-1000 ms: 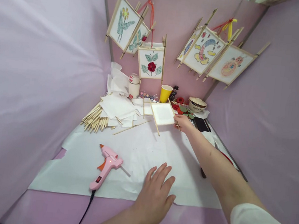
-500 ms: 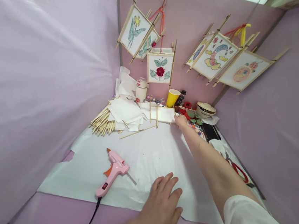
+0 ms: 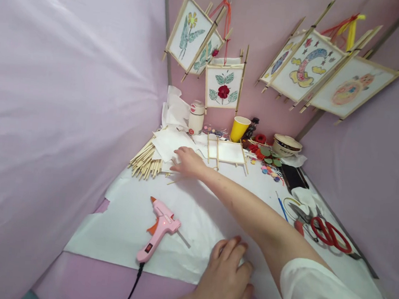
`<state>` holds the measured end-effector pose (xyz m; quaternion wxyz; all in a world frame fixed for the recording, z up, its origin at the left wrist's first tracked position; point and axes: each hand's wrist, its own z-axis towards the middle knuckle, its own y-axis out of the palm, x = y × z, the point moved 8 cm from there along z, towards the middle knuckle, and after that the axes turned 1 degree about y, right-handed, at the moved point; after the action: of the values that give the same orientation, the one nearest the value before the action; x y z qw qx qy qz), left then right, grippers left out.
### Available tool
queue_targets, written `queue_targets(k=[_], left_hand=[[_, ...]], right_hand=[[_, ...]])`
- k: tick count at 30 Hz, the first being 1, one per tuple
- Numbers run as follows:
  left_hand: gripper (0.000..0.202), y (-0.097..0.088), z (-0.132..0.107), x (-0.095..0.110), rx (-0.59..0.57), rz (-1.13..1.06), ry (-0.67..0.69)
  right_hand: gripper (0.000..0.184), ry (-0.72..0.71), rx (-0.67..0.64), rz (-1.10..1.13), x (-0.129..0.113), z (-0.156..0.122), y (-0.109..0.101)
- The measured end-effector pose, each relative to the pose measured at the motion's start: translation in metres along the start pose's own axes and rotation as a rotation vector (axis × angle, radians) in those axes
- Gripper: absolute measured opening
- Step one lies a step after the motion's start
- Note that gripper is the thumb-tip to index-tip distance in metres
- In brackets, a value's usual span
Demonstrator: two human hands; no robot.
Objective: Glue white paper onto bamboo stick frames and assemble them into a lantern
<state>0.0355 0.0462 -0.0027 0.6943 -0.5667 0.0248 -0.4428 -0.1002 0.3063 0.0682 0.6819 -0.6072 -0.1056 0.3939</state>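
Head view: at five o'clock, the left hand (image 3: 226,276) is loosely curled, its grip hidden; farther, the right hand (image 3: 189,161), fingers parted, is extended over white sheets (image 3: 166,142) at nine. Material-picking is seemingly underway, a careful pinch called for; a bamboo-framed panel (image 3: 232,152) is set at three.
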Motion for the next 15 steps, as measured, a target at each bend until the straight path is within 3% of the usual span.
queue_targets(k=[1, 4, 7, 11, 15], left_hand=[[0.028, 0.001, 0.000, -0.001, -0.001, -0.001, -0.006], [0.028, 0.003, 0.000, -0.003, -0.013, -0.005, -0.019], [0.031, 0.004, 0.000, -0.001, -0.028, -0.009, -0.002], [0.030, 0.005, 0.000, 0.000, -0.047, -0.011, 0.000], [0.024, 0.003, 0.001, -0.002, -0.045, -0.012, -0.028]], right_hand=[[0.058, -0.006, -0.027, -0.023, -0.006, 0.004, 0.007], [0.038, 0.019, -0.093, -0.090, -0.011, 0.011, 0.023], [0.030, 0.063, -0.102, -0.147, -0.011, 0.008, 0.026], [0.029, 0.138, -0.028, -0.204, -0.016, 0.002, 0.013], [0.037, 0.180, 0.054, -0.196, -0.015, -0.001, -0.017]])
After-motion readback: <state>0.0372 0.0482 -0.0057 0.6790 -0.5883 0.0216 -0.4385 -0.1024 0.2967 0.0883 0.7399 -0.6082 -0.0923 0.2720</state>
